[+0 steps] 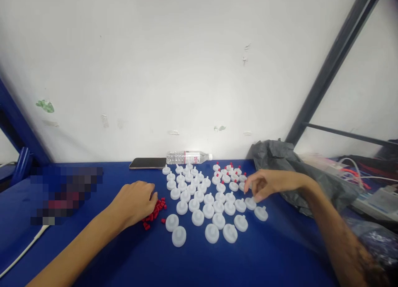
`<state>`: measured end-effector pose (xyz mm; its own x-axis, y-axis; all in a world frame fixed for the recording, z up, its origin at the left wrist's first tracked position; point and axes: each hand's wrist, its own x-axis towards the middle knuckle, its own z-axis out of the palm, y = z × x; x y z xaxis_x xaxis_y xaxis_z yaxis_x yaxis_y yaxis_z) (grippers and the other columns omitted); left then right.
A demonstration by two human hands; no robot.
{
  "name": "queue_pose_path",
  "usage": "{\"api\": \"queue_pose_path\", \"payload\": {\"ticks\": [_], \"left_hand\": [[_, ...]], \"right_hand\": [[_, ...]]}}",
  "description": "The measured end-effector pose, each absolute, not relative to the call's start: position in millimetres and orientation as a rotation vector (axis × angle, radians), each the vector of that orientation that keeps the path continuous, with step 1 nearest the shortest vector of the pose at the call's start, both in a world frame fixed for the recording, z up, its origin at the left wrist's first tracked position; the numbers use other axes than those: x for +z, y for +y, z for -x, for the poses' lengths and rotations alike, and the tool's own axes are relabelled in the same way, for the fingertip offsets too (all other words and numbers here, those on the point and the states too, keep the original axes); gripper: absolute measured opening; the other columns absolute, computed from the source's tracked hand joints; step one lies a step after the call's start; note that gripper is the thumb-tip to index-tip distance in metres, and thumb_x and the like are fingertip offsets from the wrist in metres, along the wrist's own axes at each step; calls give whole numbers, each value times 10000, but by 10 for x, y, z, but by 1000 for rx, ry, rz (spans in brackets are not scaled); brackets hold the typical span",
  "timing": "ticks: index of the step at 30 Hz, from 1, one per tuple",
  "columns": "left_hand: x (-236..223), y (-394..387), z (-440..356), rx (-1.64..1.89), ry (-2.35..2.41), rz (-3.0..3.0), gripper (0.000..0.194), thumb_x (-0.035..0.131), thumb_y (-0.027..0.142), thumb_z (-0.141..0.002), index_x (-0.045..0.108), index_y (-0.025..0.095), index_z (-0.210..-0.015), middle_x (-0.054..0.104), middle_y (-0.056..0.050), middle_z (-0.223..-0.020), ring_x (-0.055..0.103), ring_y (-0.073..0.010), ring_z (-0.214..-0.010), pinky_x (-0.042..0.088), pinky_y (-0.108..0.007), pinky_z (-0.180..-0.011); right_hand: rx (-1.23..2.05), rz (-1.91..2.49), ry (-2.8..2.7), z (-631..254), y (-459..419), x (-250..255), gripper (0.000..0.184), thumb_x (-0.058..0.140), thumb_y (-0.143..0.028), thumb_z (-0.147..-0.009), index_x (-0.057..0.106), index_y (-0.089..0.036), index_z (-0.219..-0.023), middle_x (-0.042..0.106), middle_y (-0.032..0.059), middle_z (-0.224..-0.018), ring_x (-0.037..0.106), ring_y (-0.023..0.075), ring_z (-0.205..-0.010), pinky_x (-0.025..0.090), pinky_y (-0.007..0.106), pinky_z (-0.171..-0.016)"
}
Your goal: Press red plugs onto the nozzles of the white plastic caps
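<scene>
My left hand (pixel 137 203) is closed at the edge of a pile of small red caps (pixel 157 210). Its fingers curl downward, and whatever is in them is hidden. Over at the right, my right hand (pixel 261 185) hangs above the white round lids with upright nozzles (pixel 218 220), thumb and forefinger apart. Close to its fingertips are a bare white lid (pixel 250 203) and the group of white lids with red caps on their nozzles (pixel 234 186). Many uncapped lids lie loosely spread across the middle.
A clear plastic bottle (pixel 188 157) lies on its side by the wall, beside a dark phone (pixel 147 163). Grey plastic sheeting (pixel 273 154) is bunched at the right, near cables (pixel 351 171). A white cable (pixel 25 251) runs along the left of the blue surface (pixel 130 254).
</scene>
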<state>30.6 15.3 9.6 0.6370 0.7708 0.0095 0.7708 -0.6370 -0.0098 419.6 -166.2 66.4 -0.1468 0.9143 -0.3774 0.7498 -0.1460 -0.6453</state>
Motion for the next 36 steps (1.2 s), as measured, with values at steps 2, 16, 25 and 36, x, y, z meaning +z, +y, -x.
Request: {"api": "queue_pose_path", "payload": {"ticks": [2, 16, 25, 36], "left_hand": [[94, 146, -309, 40, -1295, 2816, 265, 369, 287, -914, 560, 209, -747, 690, -121, -874, 663, -353, -846, 460, -448, -723], [115, 156, -279, 8, -1235, 2833, 288, 279, 232, -972, 537, 208, -845, 693, -80, -861, 673, -298, -801, 392, -365, -637], [127, 171, -291, -121, -1257, 2872, 260, 363, 321, -988, 595, 227, -919, 696, -64, -950, 667, -282, -886, 398, -356, -676], [139, 140, -294, -181, -1231, 2939, 170, 487, 332, -904, 632, 255, -860, 672, -31, -894, 630, -245, -838, 419, -354, -689]], "right_hand": [[1231, 1866, -1915, -4141, -1631, 621, 448, 817, -491, -702, 743, -190, -1026, 760, 54, -868, 713, 228, -822, 530, 299, -725], [879, 1755, -1803, -3916, -1643, 749, 455, 591, -654, -856, 614, -200, -888, 697, 76, -1004, 617, 233, -949, 483, 358, -841], [718, 1746, -1759, -3808, -1587, 688, 464, 470, -680, -917, 544, -223, -944, 656, 41, -953, 596, 199, -878, 487, 342, -792], [147, 1792, -1648, -3575, -1408, 424, 349, 370, -596, -991, 392, -261, -898, 414, -73, -647, 390, 136, -569, 318, 274, -577]]}}
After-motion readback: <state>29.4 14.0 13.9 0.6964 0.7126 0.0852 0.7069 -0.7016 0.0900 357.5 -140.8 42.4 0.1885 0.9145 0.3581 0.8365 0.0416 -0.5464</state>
